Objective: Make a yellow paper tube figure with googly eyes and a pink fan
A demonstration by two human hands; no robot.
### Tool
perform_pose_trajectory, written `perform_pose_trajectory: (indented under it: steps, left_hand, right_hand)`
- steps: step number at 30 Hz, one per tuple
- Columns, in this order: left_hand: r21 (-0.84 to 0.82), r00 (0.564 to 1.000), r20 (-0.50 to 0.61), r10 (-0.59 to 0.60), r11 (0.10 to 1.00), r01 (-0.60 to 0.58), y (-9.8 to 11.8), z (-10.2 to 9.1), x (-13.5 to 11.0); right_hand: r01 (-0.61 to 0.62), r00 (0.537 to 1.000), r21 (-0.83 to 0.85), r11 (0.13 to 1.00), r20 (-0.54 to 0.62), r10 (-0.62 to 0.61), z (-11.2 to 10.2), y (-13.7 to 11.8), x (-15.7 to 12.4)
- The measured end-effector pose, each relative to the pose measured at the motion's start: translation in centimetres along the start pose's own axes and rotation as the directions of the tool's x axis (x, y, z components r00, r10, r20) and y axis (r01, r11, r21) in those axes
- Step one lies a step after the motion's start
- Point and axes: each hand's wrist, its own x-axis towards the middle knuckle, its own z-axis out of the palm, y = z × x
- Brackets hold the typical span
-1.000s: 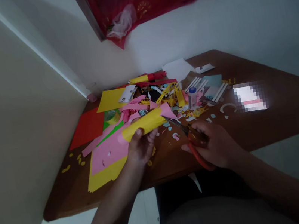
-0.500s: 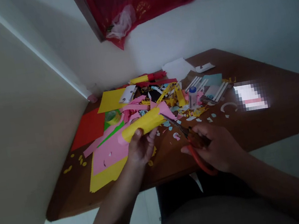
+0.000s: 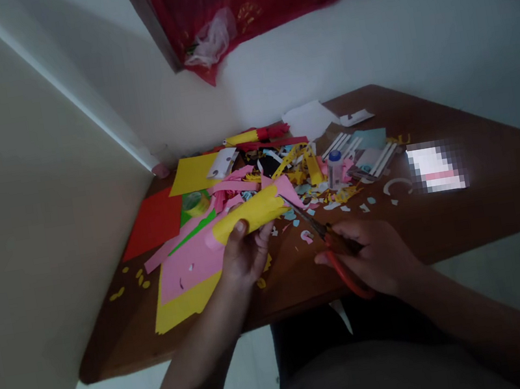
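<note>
My left hand is closed around a paper tube, yellow in the middle with pink paper showing at both ends. The tube tilts up to the right above the table. In my right hand is a pair of scissors with orange-red handles. Their blade tips meet the yellow paper's edge at the tube's right end. Whether the blades are fully closed is too small to tell. Below the tube lie a pink sheet and a yellow sheet.
Paper scraps cover the table behind my hands, around a blue-capped glue bottle. A roll of tape and a red sheet lie left. A yellow-and-red paper tube is at the back. A blurred bright object sits right.
My right hand and the scissors have shifted slightly, with the handles a little closer together. The paper tube has barely moved in my left hand.
</note>
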Motion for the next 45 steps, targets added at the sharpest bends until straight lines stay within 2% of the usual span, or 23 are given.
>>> perform_pose_trajectory:
  steps: [5, 11, 19, 24, 29, 32, 35, 37, 39, 45]
  left_hand:
    - [0.021, 0.999, -0.028, 0.045, 0.999, -0.044, -0.3, 0.2, -0.1]
    - [0.074, 0.997, 0.010, 0.077, 0.994, -0.077, -0.6, -0.2, -0.3]
    - [0.123, 0.985, 0.010, 0.170, 0.978, -0.170, -0.4, 0.0, -0.4]
    - [0.102, 0.989, -0.019, 0.148, 0.984, -0.145, -0.5, 0.1, -0.5]
    - [0.088, 0.993, -0.003, 0.116, 0.989, -0.115, -0.5, 0.3, -0.6]
    - [0.071, 0.992, 0.003, 0.125, 0.990, -0.125, -0.5, 0.3, -0.7]
    - [0.038, 0.996, -0.020, 0.085, 0.996, -0.085, -0.3, 0.1, -0.4]
    - [-0.008, 0.998, -0.043, 0.038, 0.999, -0.038, 0.0, -0.1, 0.1]
    - [-0.074, 0.998, -0.052, 0.017, 0.997, -0.020, 0.6, -0.4, 0.6]
    - [-0.187, 1.000, -0.003, -0.018, 0.982, 0.018, 1.5, -1.0, 1.1]
  right_hand:
    - [-0.037, 0.999, 0.040, 0.999, 0.004, 0.037, -0.2, 0.2, -0.1]
    - [-0.020, 1.000, 0.082, 0.996, 0.022, 0.019, -0.5, -0.2, -0.7]
    - [-0.087, 0.995, -0.104, 0.991, 0.046, 0.092, -1.6, -2.2, -1.1]
    - [-0.130, 0.989, -0.149, 0.980, 0.051, 0.139, -1.6, -2.3, -1.4]
    - [-0.096, 0.994, -0.193, 0.977, 0.028, 0.103, -1.7, -1.7, -1.6]
    - [-0.089, 0.993, -0.203, 0.975, 0.060, 0.103, -1.6, -1.4, -1.6]
    - [-0.033, 0.999, -0.247, 0.969, -0.019, 0.030, -1.1, -1.1, -1.3]
    - [0.062, 0.989, -0.291, 0.955, -0.113, -0.099, -0.7, -0.6, -1.0]
    - [0.154, 0.966, -0.325, 0.933, -0.150, -0.211, -0.3, 0.1, -0.6]
    - [0.227, 0.944, -0.285, 0.931, -0.171, -0.282, -0.5, 1.7, -0.1]
